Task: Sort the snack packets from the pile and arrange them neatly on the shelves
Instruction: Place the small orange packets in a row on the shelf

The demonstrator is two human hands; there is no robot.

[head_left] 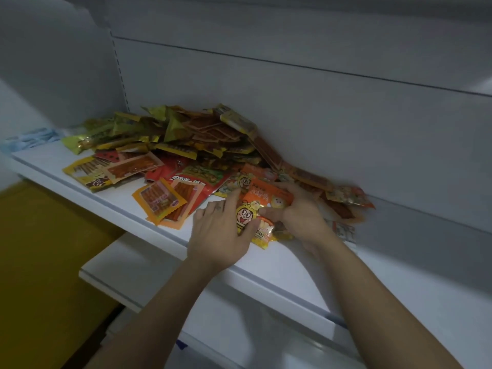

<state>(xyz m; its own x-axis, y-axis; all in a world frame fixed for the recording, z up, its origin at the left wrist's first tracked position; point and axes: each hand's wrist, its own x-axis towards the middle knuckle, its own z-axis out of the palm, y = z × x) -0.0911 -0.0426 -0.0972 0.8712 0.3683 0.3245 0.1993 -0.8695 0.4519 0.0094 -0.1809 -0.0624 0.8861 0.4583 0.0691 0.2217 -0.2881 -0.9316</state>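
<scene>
A big pile of snack packets in gold, red and orange covers the white shelf from its back left to the middle right. At the pile's near edge my left hand holds a yellow packet with a cartoon bee face, thumb curled round its lower edge. My right hand grips an orange packet lying just above the yellow one, fingers over its right end. More orange bee packets lie behind them.
A lower white shelf juts out beneath, and another white surface lies below right. A slotted upright and grey back panel stand behind the pile. Blue-white packets sit at the far left. Yellow-brown floor shows on the left.
</scene>
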